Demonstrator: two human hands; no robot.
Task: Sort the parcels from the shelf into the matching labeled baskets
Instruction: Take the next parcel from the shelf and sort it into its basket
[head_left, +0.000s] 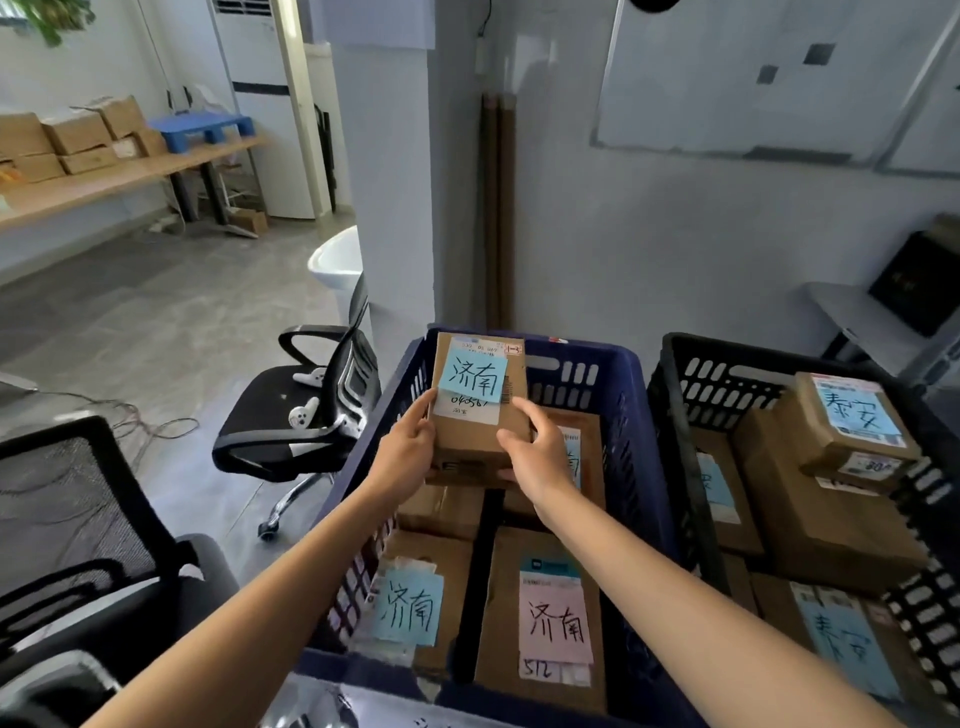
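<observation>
A small cardboard parcel (475, 415) with a blue handwritten note is held over the far half of the dark blue basket (631, 415). My left hand (408, 449) grips its left side and my right hand (537, 452) grips its right side. Below it in the blue basket lie several cardboard parcels, two with the same characters on a blue note (410, 608) and a pink note (556, 621). To the right, the black basket (675, 374) holds several parcels with a different blue label (857, 413).
A black office chair (306, 410) stands left of the blue basket, another mesh chair (78, 519) at the near left. A long wooden table (130, 174) with cardboard boxes runs along the far left wall. A white pillar (395, 208) rises behind the baskets.
</observation>
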